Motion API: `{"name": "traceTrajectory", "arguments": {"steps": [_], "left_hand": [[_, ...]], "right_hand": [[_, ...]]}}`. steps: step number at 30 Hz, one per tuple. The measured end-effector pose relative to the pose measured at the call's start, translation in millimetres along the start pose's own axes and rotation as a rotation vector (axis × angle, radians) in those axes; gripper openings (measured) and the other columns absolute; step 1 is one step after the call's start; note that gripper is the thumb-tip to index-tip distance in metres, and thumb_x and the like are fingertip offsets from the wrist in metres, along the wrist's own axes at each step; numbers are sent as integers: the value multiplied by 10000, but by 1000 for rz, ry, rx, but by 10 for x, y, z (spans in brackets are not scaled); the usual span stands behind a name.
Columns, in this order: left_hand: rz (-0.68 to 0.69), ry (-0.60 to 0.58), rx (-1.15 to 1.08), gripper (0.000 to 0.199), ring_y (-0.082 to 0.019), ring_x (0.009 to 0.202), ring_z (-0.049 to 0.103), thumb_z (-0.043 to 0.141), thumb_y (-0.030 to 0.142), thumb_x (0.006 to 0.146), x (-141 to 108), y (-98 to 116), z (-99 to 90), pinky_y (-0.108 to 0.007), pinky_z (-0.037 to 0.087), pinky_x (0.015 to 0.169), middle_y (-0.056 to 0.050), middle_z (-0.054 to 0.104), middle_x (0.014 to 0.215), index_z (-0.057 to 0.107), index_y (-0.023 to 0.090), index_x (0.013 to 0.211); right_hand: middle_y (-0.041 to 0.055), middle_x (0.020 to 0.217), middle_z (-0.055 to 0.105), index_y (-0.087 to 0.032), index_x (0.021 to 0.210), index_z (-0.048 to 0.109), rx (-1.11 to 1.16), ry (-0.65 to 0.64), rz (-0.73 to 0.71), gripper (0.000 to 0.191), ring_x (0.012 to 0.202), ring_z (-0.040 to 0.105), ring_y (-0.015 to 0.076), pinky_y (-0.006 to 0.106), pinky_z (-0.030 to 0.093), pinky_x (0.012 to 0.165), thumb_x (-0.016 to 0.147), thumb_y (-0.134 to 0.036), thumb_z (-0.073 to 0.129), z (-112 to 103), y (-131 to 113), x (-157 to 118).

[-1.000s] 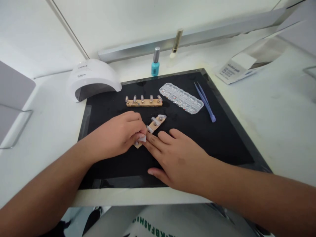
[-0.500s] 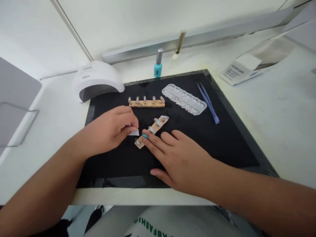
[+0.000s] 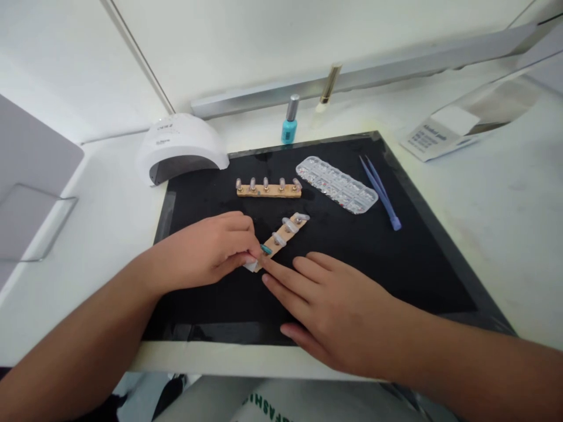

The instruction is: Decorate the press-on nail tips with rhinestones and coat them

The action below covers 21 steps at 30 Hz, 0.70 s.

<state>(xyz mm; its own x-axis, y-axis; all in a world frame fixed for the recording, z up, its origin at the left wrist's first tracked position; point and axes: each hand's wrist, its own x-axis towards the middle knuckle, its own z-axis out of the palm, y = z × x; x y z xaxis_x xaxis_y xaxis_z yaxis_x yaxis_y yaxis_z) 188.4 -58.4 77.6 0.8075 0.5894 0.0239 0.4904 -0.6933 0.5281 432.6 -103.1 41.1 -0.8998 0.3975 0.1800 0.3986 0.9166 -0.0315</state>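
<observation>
Pinched between the thumb and finger of my left hand point(image 3: 220, 249) is a small white wipe point(image 3: 251, 265), held against the near end of a wooden strip point(image 3: 273, 248). This slanted strip carries several false nail tips; one is teal point(image 3: 265, 249), while the clear tips point(image 3: 290, 225) sit toward its far end. My right hand point(image 3: 321, 299) lies with its fingers stretched out, and its index fingertip reaches the strip's near end beside the teal tip. My left fingers partly cover that end. Farther back, a second wooden strip point(image 3: 269, 190) bears several clear tips standing upright.
On the black mat point(image 3: 373, 275) lie a clear case of rhinestones point(image 3: 336, 184) and purple tweezers point(image 3: 380, 193). Behind stand a turquoise polish bottle point(image 3: 289, 120) and a gold-capped bottle point(image 3: 329, 88). A white nail lamp point(image 3: 182, 143) is back left, an alcohol-pad box point(image 3: 440, 132) back right.
My left hand has moved right and slightly nearer, bringing the wipe to the strip's near end. My right index finger has shifted from the teal tip toward that end.
</observation>
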Motion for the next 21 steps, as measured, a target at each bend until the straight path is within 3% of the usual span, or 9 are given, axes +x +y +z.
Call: {"name": "traceTrajectory", "arguments": {"steps": [13, 21], "left_hand": [[25, -28, 21, 170, -152, 850, 527, 457, 116, 960, 12, 52, 13, -269, 449, 770, -42, 572, 891, 613, 152, 899], [4, -46, 91, 185, -168, 834, 531, 438, 124, 962, 0, 81, 2, -297, 462, 753, -54, 586, 893, 606, 148, 888]], "right_hand": [[138, 1331, 633, -96, 1401, 523, 33, -4, 73, 647, 1043, 507, 282, 388, 331, 728, 911, -517, 508, 94, -64, 171], [151, 1354, 610, -109, 1351, 575, -18, -3, 57, 608, 970, 519, 267, 383, 322, 711, 917, -526, 488, 92, -52, 177]]}}
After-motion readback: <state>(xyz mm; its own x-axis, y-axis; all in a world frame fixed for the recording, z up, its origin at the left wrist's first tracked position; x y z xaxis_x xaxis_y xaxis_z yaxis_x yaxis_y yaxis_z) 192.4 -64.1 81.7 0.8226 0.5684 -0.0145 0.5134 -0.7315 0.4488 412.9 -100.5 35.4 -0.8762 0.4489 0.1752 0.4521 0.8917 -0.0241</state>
